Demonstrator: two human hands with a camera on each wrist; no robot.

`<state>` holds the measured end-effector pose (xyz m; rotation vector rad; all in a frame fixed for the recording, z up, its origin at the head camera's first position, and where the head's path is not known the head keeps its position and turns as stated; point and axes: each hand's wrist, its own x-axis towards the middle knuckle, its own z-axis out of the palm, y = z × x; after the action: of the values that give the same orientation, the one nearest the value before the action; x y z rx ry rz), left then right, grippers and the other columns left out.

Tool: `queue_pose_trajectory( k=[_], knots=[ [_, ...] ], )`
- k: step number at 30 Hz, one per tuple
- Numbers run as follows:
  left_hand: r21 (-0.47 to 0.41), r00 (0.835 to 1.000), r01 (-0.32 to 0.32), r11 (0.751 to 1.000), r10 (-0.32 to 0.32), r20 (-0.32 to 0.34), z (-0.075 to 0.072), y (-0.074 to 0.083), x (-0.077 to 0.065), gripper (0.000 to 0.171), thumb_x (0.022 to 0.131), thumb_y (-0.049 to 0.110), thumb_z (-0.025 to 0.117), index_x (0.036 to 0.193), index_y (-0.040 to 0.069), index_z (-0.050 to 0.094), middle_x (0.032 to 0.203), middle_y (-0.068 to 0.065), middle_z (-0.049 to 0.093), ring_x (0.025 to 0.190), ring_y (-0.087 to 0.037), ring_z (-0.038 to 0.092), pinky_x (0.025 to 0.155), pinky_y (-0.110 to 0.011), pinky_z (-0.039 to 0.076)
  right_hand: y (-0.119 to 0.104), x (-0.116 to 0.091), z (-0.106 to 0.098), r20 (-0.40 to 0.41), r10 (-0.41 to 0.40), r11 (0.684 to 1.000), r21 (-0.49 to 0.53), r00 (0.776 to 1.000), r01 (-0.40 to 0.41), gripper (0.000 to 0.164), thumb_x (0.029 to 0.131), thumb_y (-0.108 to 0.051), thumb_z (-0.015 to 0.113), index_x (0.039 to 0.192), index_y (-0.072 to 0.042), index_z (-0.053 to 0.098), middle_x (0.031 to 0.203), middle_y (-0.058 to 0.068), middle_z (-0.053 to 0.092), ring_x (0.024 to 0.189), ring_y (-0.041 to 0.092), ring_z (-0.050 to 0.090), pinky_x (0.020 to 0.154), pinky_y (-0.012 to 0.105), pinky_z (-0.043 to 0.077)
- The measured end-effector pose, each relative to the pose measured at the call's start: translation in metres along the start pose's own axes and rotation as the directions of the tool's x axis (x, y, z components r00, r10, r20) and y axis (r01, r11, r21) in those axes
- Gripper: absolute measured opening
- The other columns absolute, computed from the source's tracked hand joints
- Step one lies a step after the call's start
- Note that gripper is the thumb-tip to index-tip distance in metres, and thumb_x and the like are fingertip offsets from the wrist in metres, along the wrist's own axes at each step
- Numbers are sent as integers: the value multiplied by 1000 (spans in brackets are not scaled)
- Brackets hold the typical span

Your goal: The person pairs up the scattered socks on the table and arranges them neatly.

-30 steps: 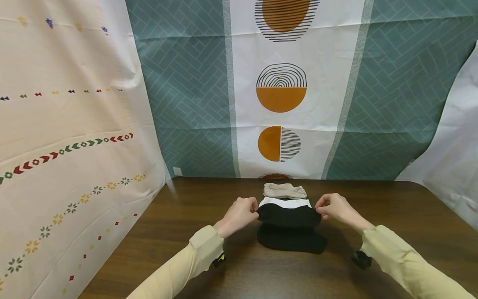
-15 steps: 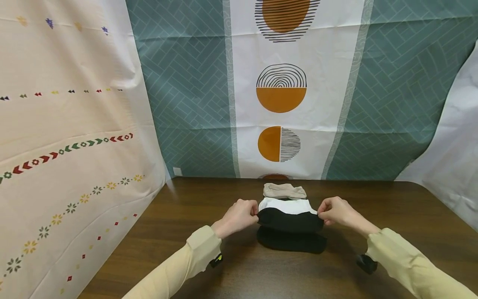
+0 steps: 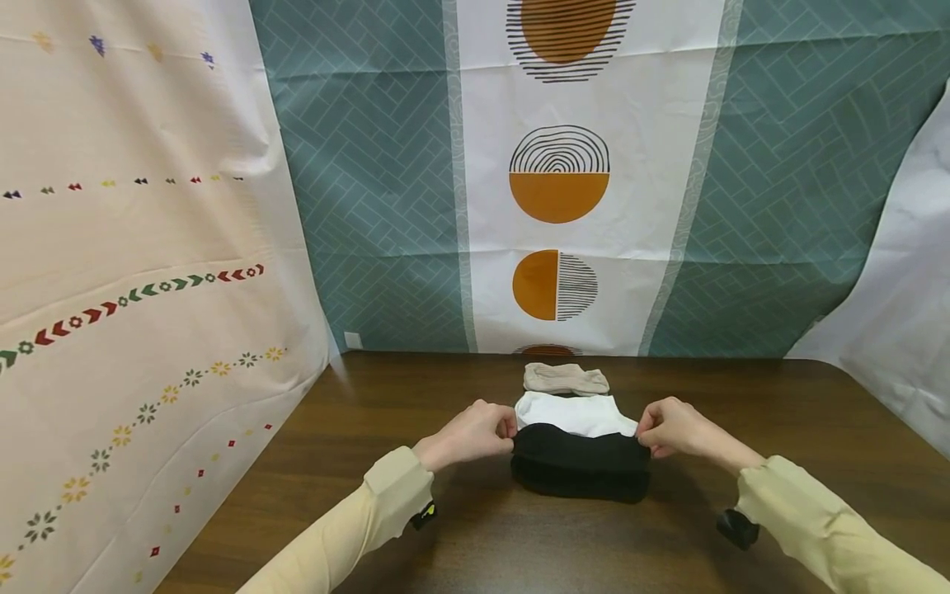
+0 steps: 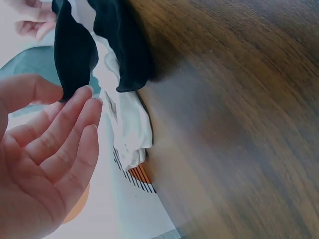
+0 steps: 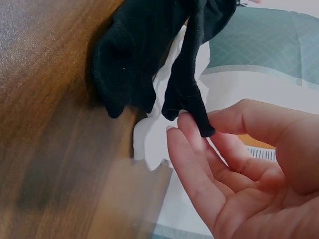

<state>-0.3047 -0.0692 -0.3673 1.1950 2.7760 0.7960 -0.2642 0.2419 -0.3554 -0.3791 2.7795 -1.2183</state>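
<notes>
A black sock [image 3: 579, 450] is stretched sideways between both hands. My left hand [image 3: 472, 431] pinches its left end between thumb and fingertips, and my right hand [image 3: 679, 427] pinches the other end the same way. Under it, a second black sock [image 3: 579, 488] lies flat on the table, its upper part covered in the head view. In both wrist views the held sock [image 4: 74, 50] hangs raised, apart from the lying black sock [image 5: 127, 69]. Just behind them lies a white sock [image 3: 567, 412].
Farther back is a beige sock [image 3: 564, 379], near the rear edge of the brown wooden table [image 3: 416, 379]. A patterned cloth [image 3: 371, 206] hangs behind the table, and a cream cloth [image 3: 148, 330] hangs along the left side.
Both hands have drawn the held black sock toward the person and lower, so it now overlaps most of the lying black sock. More of the white sock shows.
</notes>
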Motion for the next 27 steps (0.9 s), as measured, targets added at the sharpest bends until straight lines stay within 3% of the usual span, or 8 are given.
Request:
queue_pose_trajectory(
  k=[13, 21, 27],
  knots=[
    [14, 999, -6, 1000, 6, 35, 6, -2, -1, 4, 76, 9, 63, 78, 10, 60, 65, 8, 52, 57, -7, 46, 52, -21, 39, 4, 0, 2, 10, -5, 1000, -7, 1000, 5, 5, 72, 4, 62, 70, 0, 59, 61, 4, 51, 54, 19, 56, 52, 32, 50],
    [66, 999, 10, 998, -13, 46, 12, -5, -2, 6, 76, 10, 63, 75, 14, 58, 63, 9, 51, 54, -6, 46, 49, -20, 37, 5, 1, 5, 15, -1, 1000, -3, 1000, 1, 6, 71, 4, 62, 69, -1, 58, 61, 4, 51, 54, 18, 56, 51, 32, 50],
    [91, 999, 0, 996, -5, 54, 15, -5, -1, 9, 76, 10, 63, 72, 14, 57, 61, 10, 50, 53, -5, 45, 48, -20, 37, 7, -1, 5, 59, 13, 1000, 11, 998, -14, 7, 73, 5, 62, 71, 0, 57, 61, 5, 52, 54, 18, 55, 52, 34, 50]
  ],
)
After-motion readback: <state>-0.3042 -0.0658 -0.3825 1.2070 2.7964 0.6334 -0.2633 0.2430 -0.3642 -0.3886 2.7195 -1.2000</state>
